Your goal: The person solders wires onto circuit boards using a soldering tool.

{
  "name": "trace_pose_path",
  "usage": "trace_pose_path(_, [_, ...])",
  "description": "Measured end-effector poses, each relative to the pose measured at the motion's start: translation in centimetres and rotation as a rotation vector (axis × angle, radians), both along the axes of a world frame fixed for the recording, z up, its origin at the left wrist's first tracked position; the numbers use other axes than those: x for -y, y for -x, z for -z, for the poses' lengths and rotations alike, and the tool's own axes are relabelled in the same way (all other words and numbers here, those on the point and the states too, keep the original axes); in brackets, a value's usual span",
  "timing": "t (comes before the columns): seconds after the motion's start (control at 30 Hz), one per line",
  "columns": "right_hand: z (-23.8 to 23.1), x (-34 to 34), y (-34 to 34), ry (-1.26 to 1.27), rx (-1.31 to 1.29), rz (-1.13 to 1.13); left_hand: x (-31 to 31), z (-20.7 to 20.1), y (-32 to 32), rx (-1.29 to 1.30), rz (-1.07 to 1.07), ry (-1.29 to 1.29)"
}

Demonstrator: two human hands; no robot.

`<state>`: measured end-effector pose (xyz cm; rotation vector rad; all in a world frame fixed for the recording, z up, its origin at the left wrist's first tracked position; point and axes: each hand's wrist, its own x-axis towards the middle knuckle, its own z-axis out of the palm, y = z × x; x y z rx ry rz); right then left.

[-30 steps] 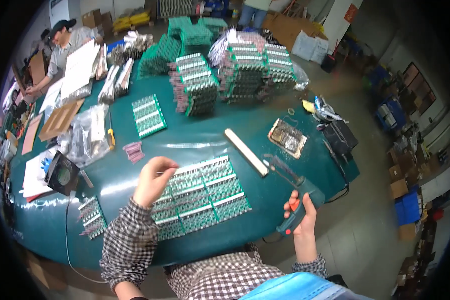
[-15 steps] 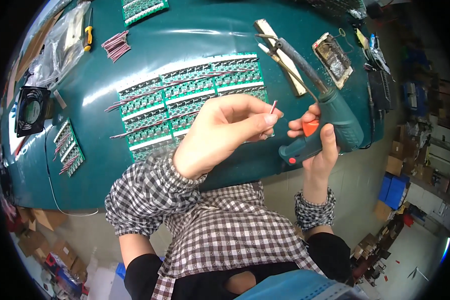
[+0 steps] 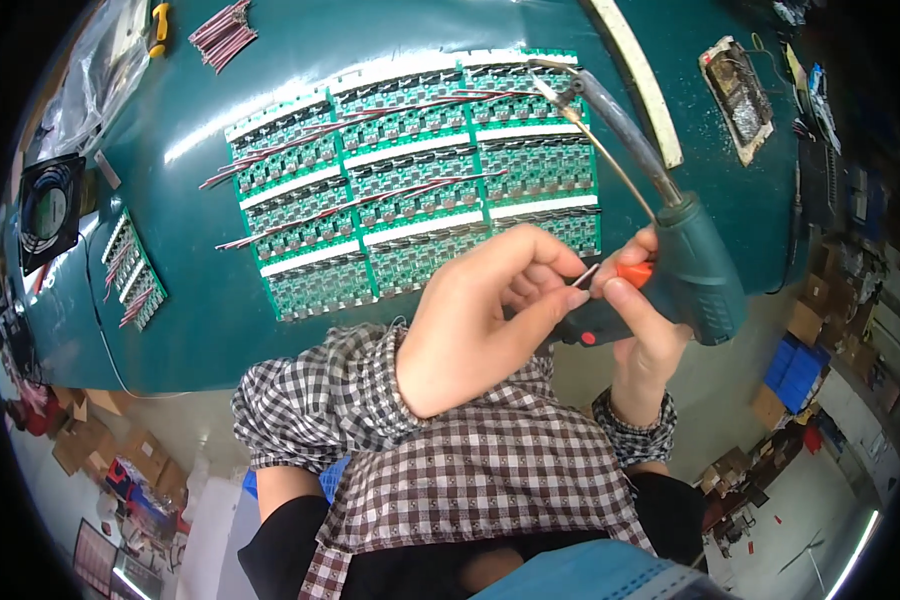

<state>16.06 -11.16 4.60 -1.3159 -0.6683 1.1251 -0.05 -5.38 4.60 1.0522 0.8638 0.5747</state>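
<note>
My left hand [image 3: 505, 315] pinches a short, thin reddish-and-dark wire [image 3: 586, 277] between thumb and forefinger. Close against it is my right hand [image 3: 650, 325], whose thumb and finger come up to the wire's other end; whether they grip it, I cannot tell. That same right hand is wrapped round a dark green soldering gun [image 3: 707, 275] with a red trigger. The gun's metal tip and feed tube point away from me, over the far right corner of the panels of green circuit boards [image 3: 415, 205]. Several long red-and-black wires [image 3: 410, 190] lie across these panels.
A bundle of short wires [image 3: 223, 38] lies at the far left, near a yellow-handled screwdriver [image 3: 160, 28]. A small fan [image 3: 50, 213] and a separate board panel [image 3: 135, 270] are at left. Rightward lie a pale strip [image 3: 640, 80] and a soiled metal tray [image 3: 738, 95].
My hands have come together, the wire now meeting my right fingers. The gun has shifted nearer to me, its tip now over the boards. The whole view has shifted too.
</note>
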Motion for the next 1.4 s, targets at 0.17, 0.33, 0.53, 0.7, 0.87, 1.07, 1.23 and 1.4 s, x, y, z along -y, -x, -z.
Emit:
trace_pose_path(0.17, [0.9,2.4,-2.7,-0.025,-0.109,0.077,-2.1,1.2,2.5,-0.219,-0.114,-0.372])
trace_pose_path(0.33, [1.1,3.7,-5.1,0.096,-0.319,0.063,-4.7,1.9,2.3,-0.422,-0.043,-0.503])
trace_pose_path(0.53, [1.8,4.5,-6.2,0.091,-0.62,0.07,-4.9,2.2,0.9,-0.595,-0.047,-0.603])
trace_pose_path(0.7, [1.8,4.5,-6.3,0.12,-0.651,0.105,-5.7,1.7,0.4,-0.597,-0.03,-0.738])
trace_pose_path(0.87, [1.6,4.4,-6.1,0.152,-0.641,0.131,-6.3,2.8,0.5,-0.608,0.003,-0.736])
trace_pose_path(1.07, [1.1,4.2,-6.1,0.148,-0.562,0.138,-6.5,2.8,0.9,-0.615,-0.013,-0.678])
trace_pose_path(1.23, [0.8,4.3,-5.9,0.094,-0.494,0.119,-6.1,2.8,-0.1,-0.534,0.005,-0.761])
trace_pose_path(1.4, [0.5,4.7,-6.2,0.118,-0.291,0.058,-6.9,4.2,-0.3,-0.627,0.056,-0.785])
